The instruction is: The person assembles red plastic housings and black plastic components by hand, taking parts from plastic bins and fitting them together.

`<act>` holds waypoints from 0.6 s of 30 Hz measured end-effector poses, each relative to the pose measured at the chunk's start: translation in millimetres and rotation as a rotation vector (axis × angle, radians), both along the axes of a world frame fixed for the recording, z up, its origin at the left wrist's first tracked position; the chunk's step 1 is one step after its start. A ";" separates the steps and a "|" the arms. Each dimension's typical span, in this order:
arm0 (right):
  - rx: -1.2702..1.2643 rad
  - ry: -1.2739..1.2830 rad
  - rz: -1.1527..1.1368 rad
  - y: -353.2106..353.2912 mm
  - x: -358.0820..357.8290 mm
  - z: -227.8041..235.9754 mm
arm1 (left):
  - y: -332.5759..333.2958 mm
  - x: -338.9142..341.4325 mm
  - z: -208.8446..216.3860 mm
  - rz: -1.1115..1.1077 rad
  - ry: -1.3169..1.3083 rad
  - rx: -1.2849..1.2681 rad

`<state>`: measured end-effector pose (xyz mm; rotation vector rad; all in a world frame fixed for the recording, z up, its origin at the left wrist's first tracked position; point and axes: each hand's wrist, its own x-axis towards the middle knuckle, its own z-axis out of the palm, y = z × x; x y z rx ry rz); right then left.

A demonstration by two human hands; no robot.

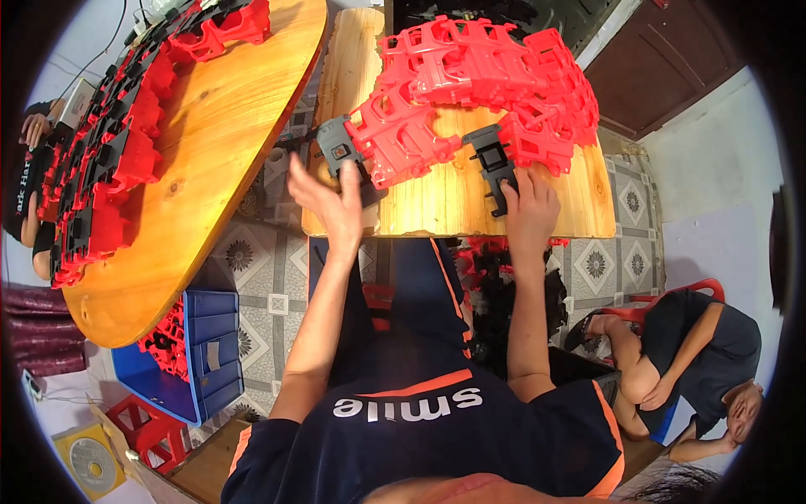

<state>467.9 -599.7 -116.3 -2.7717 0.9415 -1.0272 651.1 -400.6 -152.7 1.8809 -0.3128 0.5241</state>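
My left hand (pixel 332 202) is raised with fingers apart beside a dark grey plastic piece (pixel 340 151) clipped to a red plastic part (pixel 396 139) on the small wooden table (pixel 453 206). My right hand (pixel 529 206) rests on the table with its fingers on a second dark grey piece (pixel 494 164). A big heap of red plastic parts (pixel 495 71) lies behind both hands.
A round wooden table (pixel 210 143) at the left carries a long row of red and black parts (pixel 101 160). A blue crate (pixel 206 353) with red parts stands on the tiled floor. One person sits at the lower right (pixel 680 353), another at the far left (pixel 34 168).
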 end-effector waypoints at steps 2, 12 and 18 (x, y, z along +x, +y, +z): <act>-0.165 -0.212 0.131 25.5 21.2 12.5 | -2.6 -13.8 16.3 -0.108 -0.162 0.237; 1.094 -0.396 0.734 -30.8 93.6 13.9 | 5.1 -0.1 -0.2 -0.300 -0.304 0.447; 1.000 -0.338 0.630 -2.2 45.8 51.4 | -19.6 -8.9 19.8 -0.197 -0.344 0.703</act>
